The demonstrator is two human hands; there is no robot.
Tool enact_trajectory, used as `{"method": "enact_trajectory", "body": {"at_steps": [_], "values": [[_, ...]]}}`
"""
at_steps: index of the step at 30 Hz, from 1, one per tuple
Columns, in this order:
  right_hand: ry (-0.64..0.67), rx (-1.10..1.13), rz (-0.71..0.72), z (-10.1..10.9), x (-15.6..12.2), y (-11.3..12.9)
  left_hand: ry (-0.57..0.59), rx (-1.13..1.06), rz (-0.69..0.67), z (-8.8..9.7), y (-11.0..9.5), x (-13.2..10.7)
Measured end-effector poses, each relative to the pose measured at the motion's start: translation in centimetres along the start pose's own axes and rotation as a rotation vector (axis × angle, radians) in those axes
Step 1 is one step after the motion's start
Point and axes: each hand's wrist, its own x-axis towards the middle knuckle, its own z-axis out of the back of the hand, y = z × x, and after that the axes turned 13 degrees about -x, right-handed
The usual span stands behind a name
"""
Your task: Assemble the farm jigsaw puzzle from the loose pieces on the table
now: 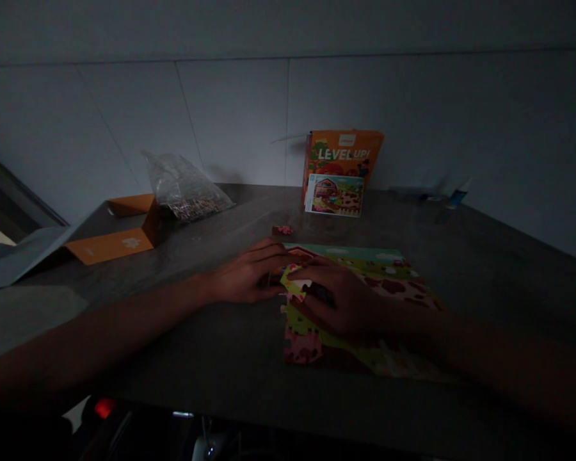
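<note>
A jigsaw puzzle (393, 288) with a farm picture lies flat on the grey table, its left part under my hands. My right hand (340, 294) pinches a yellow and pink puzzle piece (295, 282) by the puzzle's left edge; whether the piece touches the puzzle I cannot tell. My left hand (247, 272) rests at that same edge, fingers extended over the upper left part and thumb apart below them. Its fingertips are partly hidden in the dim light. A loose reddish puzzle piece (282, 230) lies on the table just beyond my left hand.
An orange box (345, 144) stands at the back with a picture card (336, 195) leaning on it. To the left are an open orange box part (120, 246) and a clear plastic bag (187, 192) of small pieces. A small bottle (458, 194) is at the back right.
</note>
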Motion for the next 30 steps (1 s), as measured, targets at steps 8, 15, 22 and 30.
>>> {"method": "enact_trajectory", "body": {"at_steps": [8,15,22,30], "values": [[-0.019,0.004,-0.113,-0.7,-0.2,-0.5,-0.042,0.080,-0.017,0.1,0.1,0.0],[-0.016,0.033,-0.278,-0.9,-0.2,-0.9,-0.073,0.073,0.041,0.2,-0.1,0.0],[-0.026,-0.009,-0.241,-1.2,-0.3,-1.2,-0.060,0.070,0.057,0.2,-0.1,0.0],[-0.005,-0.025,-0.254,-1.1,-0.2,-1.2,-0.058,0.062,0.045,0.2,0.0,-0.1]]}}
